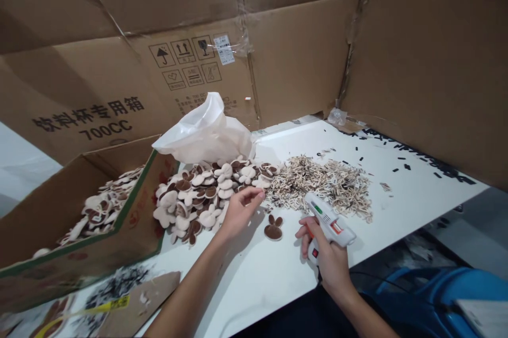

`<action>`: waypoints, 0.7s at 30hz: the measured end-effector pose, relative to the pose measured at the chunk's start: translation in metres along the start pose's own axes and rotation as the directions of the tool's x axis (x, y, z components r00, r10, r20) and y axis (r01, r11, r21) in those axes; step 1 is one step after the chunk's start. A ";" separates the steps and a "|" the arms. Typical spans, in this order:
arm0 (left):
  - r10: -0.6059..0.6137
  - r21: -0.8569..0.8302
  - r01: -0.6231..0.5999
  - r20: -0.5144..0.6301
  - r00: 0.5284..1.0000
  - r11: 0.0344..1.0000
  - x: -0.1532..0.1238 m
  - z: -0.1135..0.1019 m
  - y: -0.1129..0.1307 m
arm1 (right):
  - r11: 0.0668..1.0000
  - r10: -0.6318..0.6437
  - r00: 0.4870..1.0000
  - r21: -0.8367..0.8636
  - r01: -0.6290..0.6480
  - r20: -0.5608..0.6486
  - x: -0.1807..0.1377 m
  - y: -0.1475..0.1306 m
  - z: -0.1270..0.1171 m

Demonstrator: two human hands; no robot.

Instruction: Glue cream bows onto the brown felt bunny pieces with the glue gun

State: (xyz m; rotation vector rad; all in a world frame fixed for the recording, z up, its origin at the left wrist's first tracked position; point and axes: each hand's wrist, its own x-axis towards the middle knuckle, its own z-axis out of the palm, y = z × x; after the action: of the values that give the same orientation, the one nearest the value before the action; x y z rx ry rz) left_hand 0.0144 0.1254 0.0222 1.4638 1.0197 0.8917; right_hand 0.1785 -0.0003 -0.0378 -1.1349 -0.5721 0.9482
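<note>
My right hand (327, 253) is wrapped around the grip of a white hot glue gun (327, 216), whose nose points toward the upper left. My left hand (241, 210) has thumb and forefinger pinched together at the left edge of a heap of small beige and dark pieces (317, 182); whatever is between the fingertips is too small to make out. On the white table between my hands lies one brown rabbit-head felt patch (273, 228), ears pointing away from me. A pile of similar beige and brown patches (198, 195) spreads to the left of my left hand.
An open cardboard box (138, 221) with more patches stands at the left. Behind the pile sits a white plastic bag (210, 129). Tall cardboard walls (301, 57) enclose the back and right. Black bits (420, 155) lie along the right wall. A blue object (448, 295) is at lower right.
</note>
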 end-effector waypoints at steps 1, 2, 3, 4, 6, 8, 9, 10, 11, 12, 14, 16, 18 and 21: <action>-0.028 -0.039 0.029 0.035 0.999 0.999 -0.006 0.001 0.002 | 1.000 -0.007 1.000 0.002 0.007 0.008 0.000 -0.001 0.000; -0.046 -0.069 0.051 0.072 0.996 0.996 -0.012 0.004 0.003 | 1.000 -0.015 1.000 -0.001 0.015 0.017 0.000 -0.002 0.001; -0.057 -0.091 0.067 0.105 0.993 0.994 -0.018 0.007 0.004 | 1.000 -0.023 0.999 -0.009 0.023 0.026 -0.001 -0.003 0.002; -0.065 -0.112 0.080 0.131 0.989 0.990 -0.023 0.010 0.005 | 0.999 -0.030 0.999 -0.020 0.030 0.036 -0.001 -0.004 0.002; -0.078 -0.160 0.106 0.169 0.982 0.981 -0.033 0.018 0.006 | 0.998 -0.038 0.998 -0.047 0.040 0.060 -0.002 -0.007 0.004; -0.076 -0.196 0.117 0.204 0.976 0.974 -0.040 0.025 0.005 | 0.996 -0.045 0.995 -0.070 0.052 0.091 -0.004 -0.009 0.005; -0.066 -0.204 0.112 0.218 0.974 0.973 -0.043 0.027 0.005 | 0.995 -0.050 0.993 -0.078 0.058 0.109 -0.005 -0.009 0.005; -0.051 -0.204 0.099 0.227 0.973 0.974 -0.044 0.029 0.004 | 0.994 -0.053 0.990 -0.086 0.064 0.128 -0.005 -0.010 0.005; -0.034 -0.200 0.081 0.230 0.973 0.977 -0.045 0.031 0.003 | 0.993 -0.053 0.988 -0.094 0.067 0.147 -0.006 -0.010 0.005; -0.012 -0.193 0.057 0.227 0.974 0.980 -0.045 0.032 0.002 | 0.992 -0.051 0.985 -0.103 0.068 0.165 -0.006 -0.011 0.005; 0.035 -0.175 0.004 0.220 0.975 0.985 -0.046 0.033 0.000 | 0.990 -0.040 0.981 -0.125 0.064 0.190 -0.007 -0.012 0.005; 0.074 -0.158 -0.039 0.225 0.972 0.987 -0.046 0.034 -0.001 | 0.986 -0.027 0.980 -0.155 0.058 0.198 -0.007 -0.014 0.005; 0.094 -0.151 -0.060 0.232 0.968 0.987 -0.048 0.036 -0.002 | 0.981 -0.024 0.981 -0.185 0.061 0.195 -0.007 -0.016 0.005; 0.075 -0.165 -0.037 0.231 0.970 0.986 -0.050 0.038 -0.001 | 0.974 -0.019 0.983 -0.218 0.059 0.183 -0.008 -0.018 0.006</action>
State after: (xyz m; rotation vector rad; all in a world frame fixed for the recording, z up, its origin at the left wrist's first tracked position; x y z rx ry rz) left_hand 0.0322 0.0650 0.0159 1.4301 0.7171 0.7977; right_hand 0.1764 -0.0062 -0.0185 -1.2395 -0.8618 0.9761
